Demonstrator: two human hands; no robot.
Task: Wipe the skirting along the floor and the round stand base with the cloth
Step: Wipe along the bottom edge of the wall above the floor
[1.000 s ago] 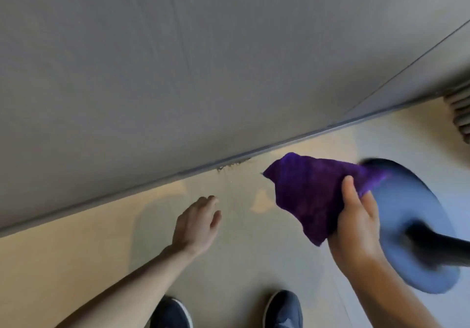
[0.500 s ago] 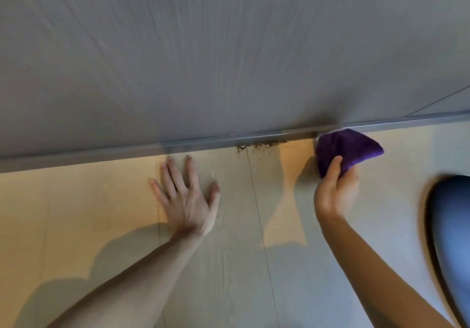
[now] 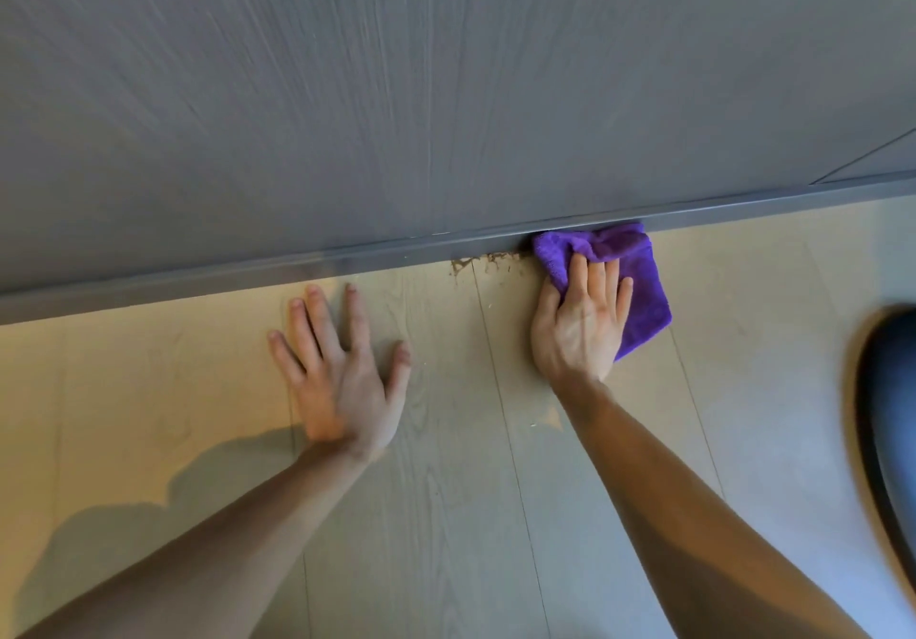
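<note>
1. Purple microfibre cloth (image 3: 639,286): lying flat on the pale wood-look plank floor (image 3: 446,514), its far edge pushed up against the grey skirting strip (image 3: 347,261) at the bottom of the grey wood-grain wall panel (image 3: 446,93).
2. Right hand (image 3: 580,321): palm down on the near left part of the cloth, fingers (image 3: 577,271) stretched forward and close together, pressing the fabric to the floor rather than pinching it; thumb at the left edge of the cloth. Purple fabric showing beyond the fingertips and to the right of the hand.
3. Left hand (image 3: 342,370): flat on the bare floor, well apart from the cloth, fingers spread wide, holding nothing, fingertips near the skirting but not touching it. Slightly blurred.
4. Brown dirt smear (image 3: 483,261): on the floor right at the foot of the skirting, just to the left of the cloth, between the two hands.
5. Dark blue round stand base (image 3: 892,420): at the right border, only partly in view and blurred, resting on the floor, well apart from the cloth and the right hand.
6. Both bare forearms: reaching in from the bottom border; shadow of the left one on the floor at the lower left.
</note>
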